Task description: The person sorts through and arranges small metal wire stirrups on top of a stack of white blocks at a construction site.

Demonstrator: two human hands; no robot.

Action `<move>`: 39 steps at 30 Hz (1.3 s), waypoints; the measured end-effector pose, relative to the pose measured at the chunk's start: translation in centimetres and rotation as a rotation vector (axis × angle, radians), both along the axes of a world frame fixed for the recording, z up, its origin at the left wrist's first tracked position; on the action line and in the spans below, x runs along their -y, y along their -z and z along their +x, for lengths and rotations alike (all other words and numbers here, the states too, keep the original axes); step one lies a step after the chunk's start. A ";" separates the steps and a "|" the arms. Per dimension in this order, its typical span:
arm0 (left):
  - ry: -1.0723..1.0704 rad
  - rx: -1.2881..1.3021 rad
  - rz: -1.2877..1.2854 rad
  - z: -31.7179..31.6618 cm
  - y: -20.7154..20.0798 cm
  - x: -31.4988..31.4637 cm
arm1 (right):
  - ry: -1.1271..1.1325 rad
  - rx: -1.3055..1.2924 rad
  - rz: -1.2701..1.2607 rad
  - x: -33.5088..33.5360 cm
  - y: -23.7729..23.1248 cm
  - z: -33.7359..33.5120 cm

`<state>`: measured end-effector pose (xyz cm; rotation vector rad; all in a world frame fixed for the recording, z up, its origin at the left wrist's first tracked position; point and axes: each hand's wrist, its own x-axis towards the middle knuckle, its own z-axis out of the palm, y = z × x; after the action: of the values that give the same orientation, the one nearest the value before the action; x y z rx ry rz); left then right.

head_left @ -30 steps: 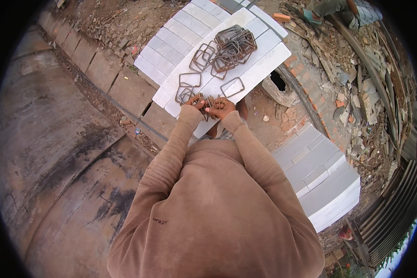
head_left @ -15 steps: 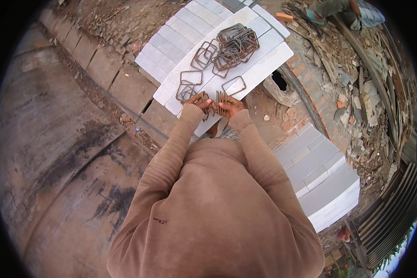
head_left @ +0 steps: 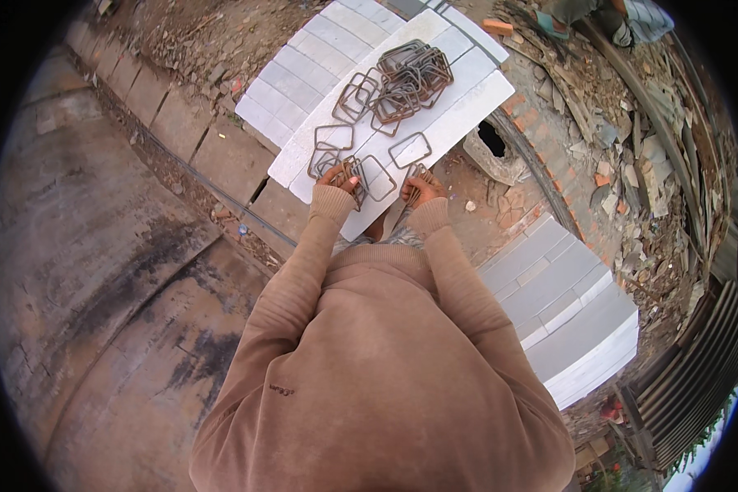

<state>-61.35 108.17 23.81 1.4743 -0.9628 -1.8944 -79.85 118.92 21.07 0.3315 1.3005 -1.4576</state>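
My left hand (head_left: pixel 339 177) is closed on several rectangular rusty steel rebar stirrups at the near left edge of the white block stack (head_left: pixel 293 164). One stirrup (head_left: pixel 388 172) sticks out to the right from beside its fingers; I cannot tell whether it is gripped. My right hand (head_left: pixel 426 190) is shut around a bundle of stirrups, standing edge-on at the near edge of the stack. Just beyond it lies a single stirrup (head_left: pixel 416 161). More loose ones lie beyond my left hand, and a heaped pile of stirrups (head_left: pixel 418 78) rests farther back.
A second stack of grey-white blocks (head_left: pixel 549 287) stands to my right. Rubble and broken bricks (head_left: pixel 607 180) cover the ground at right, beside a concrete ring with a dark hole (head_left: pixel 512 168). Concrete slabs (head_left: pixel 230 156) run along the left. Part of another person (head_left: pixel 586 12) shows at the far right.
My hands have moved apart, the right one drawing rightward with its bundle and the left slightly left. A stirrup now shows between them on the block surface.
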 end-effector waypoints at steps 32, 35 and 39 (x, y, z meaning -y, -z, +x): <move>-0.001 -0.198 0.504 1.5 -4.8 0.3 | -0.401 -0.262 -0.129 0.9 -7.6 1.3; 0.015 -0.316 0.489 1.4 -4.1 -0.8 | -0.400 -0.451 -0.145 1.6 -7.1 4.6; 0.066 -0.247 0.429 1.0 -4.5 -1.1 | -0.428 -0.480 -0.084 2.4 -7.1 7.1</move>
<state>-60.39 109.26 28.30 1.3961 -0.5167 -2.3714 -72.77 116.55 28.17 -0.3605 1.5632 -1.2525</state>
